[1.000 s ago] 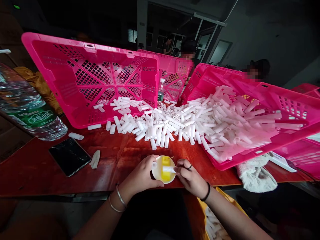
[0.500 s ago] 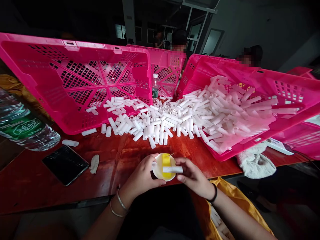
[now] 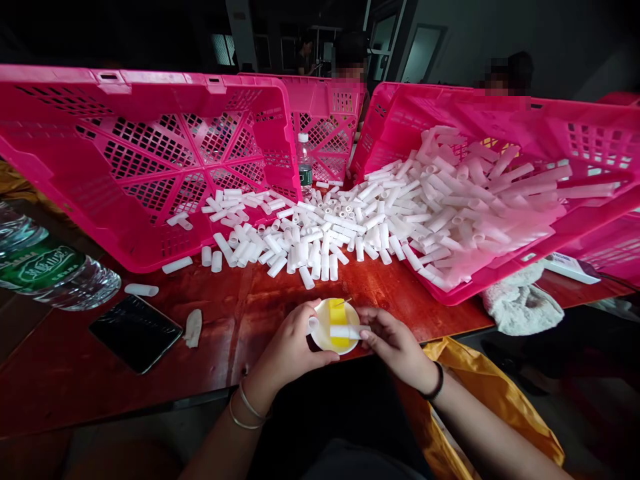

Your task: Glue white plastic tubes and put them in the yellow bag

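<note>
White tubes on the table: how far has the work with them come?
Already done: I cannot tell; no separate finished group shows, and inside the orange bag is unclear. In hand: one tube, in the right hand, over the yellow block; the left hand holds the bowl and another tube. Probably left: many loose tubes, on the table and in the pink crates.

The red table (image 3: pixel 210 360) has a glossy, streaked wooden-looking top that catches light. Beyond the table's left half, a grey pillar (image 3: pixel 241 33) and a small bright window (image 3: pixel 223 50) stand out from near-black surroundings. Beyond its right half are a pale, dark-framed panel (image 3: pixel 423 53), door or window unclear, and a dim grey wall (image 3: pixel 475 33). Below the table's near edge, the floor (image 3: pixel 125 427) lies in shadow.
</note>
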Demonstrator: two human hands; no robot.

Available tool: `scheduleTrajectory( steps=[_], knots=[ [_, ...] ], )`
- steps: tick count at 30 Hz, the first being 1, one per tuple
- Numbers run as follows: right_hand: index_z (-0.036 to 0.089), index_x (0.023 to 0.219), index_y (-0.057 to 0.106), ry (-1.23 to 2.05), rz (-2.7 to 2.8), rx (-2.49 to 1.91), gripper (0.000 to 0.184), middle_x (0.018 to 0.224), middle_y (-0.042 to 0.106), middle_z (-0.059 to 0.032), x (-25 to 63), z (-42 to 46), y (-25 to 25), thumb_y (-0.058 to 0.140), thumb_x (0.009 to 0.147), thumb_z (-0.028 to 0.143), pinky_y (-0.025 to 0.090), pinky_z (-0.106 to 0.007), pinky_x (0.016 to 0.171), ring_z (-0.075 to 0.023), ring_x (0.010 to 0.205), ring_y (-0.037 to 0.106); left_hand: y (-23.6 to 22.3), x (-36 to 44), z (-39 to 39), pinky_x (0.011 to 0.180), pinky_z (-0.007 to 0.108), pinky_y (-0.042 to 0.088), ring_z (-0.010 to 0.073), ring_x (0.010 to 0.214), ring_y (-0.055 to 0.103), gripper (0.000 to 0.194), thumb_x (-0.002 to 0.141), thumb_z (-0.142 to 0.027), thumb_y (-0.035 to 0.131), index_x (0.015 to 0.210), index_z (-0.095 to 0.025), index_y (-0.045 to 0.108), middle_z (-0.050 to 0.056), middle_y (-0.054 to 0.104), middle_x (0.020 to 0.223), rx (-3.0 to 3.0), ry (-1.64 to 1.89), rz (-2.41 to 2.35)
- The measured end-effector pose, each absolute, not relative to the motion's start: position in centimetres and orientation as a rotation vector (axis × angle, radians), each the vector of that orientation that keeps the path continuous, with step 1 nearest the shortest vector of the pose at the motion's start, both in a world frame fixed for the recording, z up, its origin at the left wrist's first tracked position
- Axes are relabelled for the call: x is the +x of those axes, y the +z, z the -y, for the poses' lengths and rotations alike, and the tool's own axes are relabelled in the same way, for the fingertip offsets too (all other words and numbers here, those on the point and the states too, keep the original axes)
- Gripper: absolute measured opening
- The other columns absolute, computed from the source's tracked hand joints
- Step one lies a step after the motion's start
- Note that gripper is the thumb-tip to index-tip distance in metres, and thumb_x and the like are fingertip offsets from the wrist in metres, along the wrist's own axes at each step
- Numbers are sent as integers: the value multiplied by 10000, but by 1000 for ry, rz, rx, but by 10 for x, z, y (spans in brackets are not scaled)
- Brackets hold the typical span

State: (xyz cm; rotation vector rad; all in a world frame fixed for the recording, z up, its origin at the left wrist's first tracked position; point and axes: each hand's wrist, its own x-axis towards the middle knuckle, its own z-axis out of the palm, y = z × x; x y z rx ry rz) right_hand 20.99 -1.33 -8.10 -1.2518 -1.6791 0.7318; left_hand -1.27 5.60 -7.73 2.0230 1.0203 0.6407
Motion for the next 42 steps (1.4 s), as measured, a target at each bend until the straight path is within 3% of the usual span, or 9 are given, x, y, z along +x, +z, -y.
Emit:
scheduleTrajectory(
  steps=[6,12,16,20,25,32,36,40,42],
  knots=[
    [218,985,622,405,1920,-1153,153,1006,562,-97,211,14,-81,519,897,147,529,-368,817,-216,987,582,-78,-11,-57,985,459,457,305,1196,508,803,584,-289,844,1262,-206,422,137,498,1321,2044,667,-997],
    [221,1193,506,826,1558,-1250,281,970,627,-73,205,17,-82,533,916,260,570,-335,729,-185,849,650,-81,-12,-58,976,469,461,311,1186,518,805,578,-285,842,1266,-219,428,134,498,1327,2042,689,-997],
    [215,1014,635,480,1782,-1218,158,1002,614,-94,208,18,-83,543,894,171,541,-368,824,-213,975,615,-81,-11,-58,962,460,475,311,1183,524,778,564,-276,849,1232,-224,452,128,504,1322,2038,706,-991],
    [219,1157,585,424,1831,-1213,272,1080,599,-117,212,18,-85,556,889,184,540,-389,863,-229,1046,596,-83,-12,-58,972,460,471,302,1182,522,779,583,-295,844,1244,-226,437,130,492,1337,2038,703,-984],
    [219,1114,613,504,1732,-1305,213,1024,675,-98,209,19,-84,551,911,236,566,-361,832,-214,955,656,-86,-12,-58,963,452,478,297,1164,534,808,602,-336,834,1282,-233,410,133,491,1338,2040,708,-986],
    [211,1016,630,40,2062,-1044,215,995,624,-78,212,16,-91,518,884,85,544,-381,803,-214,947,600,-82,-13,-59,983,476,464,317,1225,487,757,583,-283,838,1209,-218,416,144,470,1350,2135,675,-985],
    [214,998,587,375,1697,-1147,116,990,622,-87,205,17,-83,561,889,183,552,-346,764,-195,897,621,-70,-22,-56,980,471,461,345,1279,426,534,684,-350,757,1086,-188,446,190,306,1465,2254,732,-1029],
    [201,979,578,895,1236,-1181,206,771,623,-28,192,24,-56,582,889,386,538,-258,586,-132,650,605,-44,-28,-45,801,346,526,215,942,631,171,948,-287,388,1078,-209,467,89,616,1062,2261,654,-1057],
    [187,952,593,1057,1133,-1176,300,685,600,-2,187,29,-40,617,848,468,513,-236,529,-114,580,579,-30,-28,-39,768,324,522,211,898,628,155,949,-277,402,1050,-219,504,61,631,975,2353,642,-1024]
  ],
)
